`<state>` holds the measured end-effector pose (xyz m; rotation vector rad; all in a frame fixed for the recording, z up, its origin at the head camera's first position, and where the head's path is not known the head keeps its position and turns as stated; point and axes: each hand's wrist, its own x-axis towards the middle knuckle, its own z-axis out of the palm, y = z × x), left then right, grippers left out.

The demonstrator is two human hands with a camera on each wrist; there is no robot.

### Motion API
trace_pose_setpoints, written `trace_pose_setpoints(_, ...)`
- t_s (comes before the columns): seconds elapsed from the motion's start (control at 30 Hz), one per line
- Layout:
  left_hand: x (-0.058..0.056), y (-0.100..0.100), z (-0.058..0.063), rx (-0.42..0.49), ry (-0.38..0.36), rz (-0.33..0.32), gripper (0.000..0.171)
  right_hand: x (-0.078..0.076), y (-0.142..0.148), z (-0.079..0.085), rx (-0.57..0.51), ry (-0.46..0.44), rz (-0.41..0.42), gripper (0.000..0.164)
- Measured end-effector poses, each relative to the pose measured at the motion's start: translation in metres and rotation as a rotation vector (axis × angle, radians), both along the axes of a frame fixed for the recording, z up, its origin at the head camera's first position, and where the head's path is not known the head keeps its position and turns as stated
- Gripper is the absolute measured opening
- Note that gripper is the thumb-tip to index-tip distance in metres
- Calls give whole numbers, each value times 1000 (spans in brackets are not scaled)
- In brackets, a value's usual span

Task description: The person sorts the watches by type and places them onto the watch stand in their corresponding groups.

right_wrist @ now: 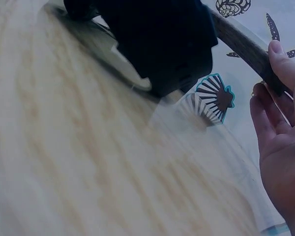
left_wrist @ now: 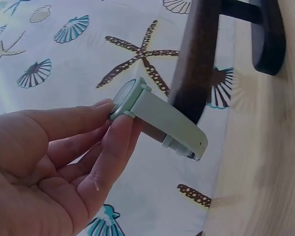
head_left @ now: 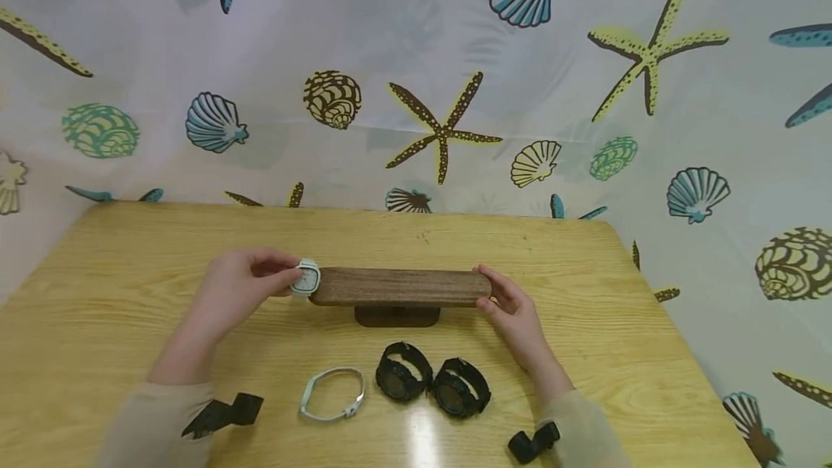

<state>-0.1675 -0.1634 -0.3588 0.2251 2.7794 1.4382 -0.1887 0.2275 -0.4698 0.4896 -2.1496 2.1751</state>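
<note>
My left hand [head_left: 235,286] pinches a pale green watch [head_left: 305,277] by its case, between thumb and fingers. The watch is at the left end of a dark wooden watch stand [head_left: 399,287], a long rounded bar on a small base. In the left wrist view the strap [left_wrist: 169,118] forms a closed loop and overlaps the bar's end. At the opposite end, my right hand [head_left: 516,315] grips the bar, thumb on the near side and fingers on the far side. The right wrist view shows this thumb [right_wrist: 285,64] against the bar [right_wrist: 246,46].
In front of the stand, two black watches [head_left: 401,374] [head_left: 458,390] lie side by side on the wooden table [head_left: 559,266]. To their left lies a thin white and pale green band [head_left: 331,417]. A cloth [head_left: 279,35] printed with shells and starfish hangs behind the table.
</note>
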Motion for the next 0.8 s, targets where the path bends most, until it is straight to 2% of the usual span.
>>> trace_pose_setpoints(0.1,-4,1,-6,21,-8,2,28,0,-2,0,8,2,-4,52)
trace_pose_setpoints(0.27,-7,2,-14,-5,0,7,29,0,-2,-1,12,6,-10,51)
trace_pose_setpoints(0.47,-7,1,-16,-42,10,11,35,0,-1,-1,19,13,0,50)
trace_pose_setpoints(0.63,-7,-1,-15,-108,37,-41,41,1,-1,-1,8,2,3,50)
trace_pose_setpoints(0.8,-8,-3,-17,-123,83,-99,46,2,-2,0,3,-1,8,50)
